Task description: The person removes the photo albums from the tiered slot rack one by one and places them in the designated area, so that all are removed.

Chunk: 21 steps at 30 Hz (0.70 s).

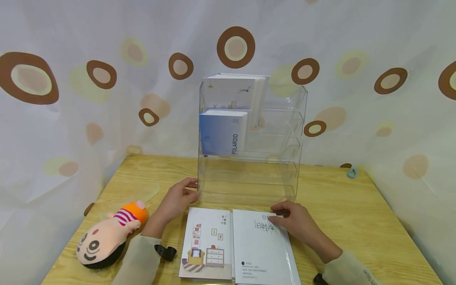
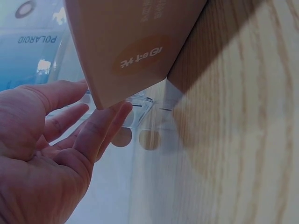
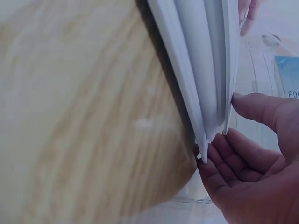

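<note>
Two white books lie side by side on the table in the head view: the left book [image 1: 207, 243] has a printed room scene, the right book [image 1: 261, 249] has dark lettering. My right hand [image 1: 297, 221] holds the right book at its upper right corner, thumb on the cover and fingers at its edge, as the right wrist view shows. Beside the lower left edge of a clear plastic rack [image 1: 246, 190] is my left hand [image 1: 179, 198], fingers relaxed. The left wrist view shows these fingers partly behind a book corner; whether they touch the rack I cannot tell.
A blue POLAROID book [image 1: 222, 132] and a white book [image 1: 231, 91] stand in the rack's upper tiers, at the left. A plush doll [image 1: 110, 235] lies on the left of the wooden table [image 1: 342, 213]. A small blue ring-like item [image 1: 352, 173] is at the back right.
</note>
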Available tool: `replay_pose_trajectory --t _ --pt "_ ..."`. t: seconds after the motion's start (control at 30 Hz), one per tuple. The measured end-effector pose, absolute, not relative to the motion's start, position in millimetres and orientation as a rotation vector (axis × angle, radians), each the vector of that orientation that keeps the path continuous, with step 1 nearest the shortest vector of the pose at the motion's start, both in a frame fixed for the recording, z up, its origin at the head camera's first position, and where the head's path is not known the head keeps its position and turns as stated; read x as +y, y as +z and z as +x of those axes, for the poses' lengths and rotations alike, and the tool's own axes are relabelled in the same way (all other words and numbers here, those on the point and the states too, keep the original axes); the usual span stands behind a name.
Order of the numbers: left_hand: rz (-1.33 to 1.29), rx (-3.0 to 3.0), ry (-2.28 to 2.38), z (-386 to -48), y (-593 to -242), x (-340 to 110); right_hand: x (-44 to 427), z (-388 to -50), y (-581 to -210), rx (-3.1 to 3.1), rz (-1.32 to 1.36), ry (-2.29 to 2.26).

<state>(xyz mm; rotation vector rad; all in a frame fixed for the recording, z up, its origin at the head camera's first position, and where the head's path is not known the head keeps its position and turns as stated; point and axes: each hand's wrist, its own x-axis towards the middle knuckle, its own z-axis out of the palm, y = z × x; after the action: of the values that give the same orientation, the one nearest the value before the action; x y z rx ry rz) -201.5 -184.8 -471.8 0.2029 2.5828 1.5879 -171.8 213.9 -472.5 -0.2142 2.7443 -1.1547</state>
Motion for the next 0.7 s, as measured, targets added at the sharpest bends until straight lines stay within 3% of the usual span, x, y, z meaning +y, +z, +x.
replay_pose_trajectory --t 0.7 --pt "0.203 2.598 1.591 -203.3 -472.6 -183.9 213.4 -170.5 -477.3 2.779 -0.216 -1.18"
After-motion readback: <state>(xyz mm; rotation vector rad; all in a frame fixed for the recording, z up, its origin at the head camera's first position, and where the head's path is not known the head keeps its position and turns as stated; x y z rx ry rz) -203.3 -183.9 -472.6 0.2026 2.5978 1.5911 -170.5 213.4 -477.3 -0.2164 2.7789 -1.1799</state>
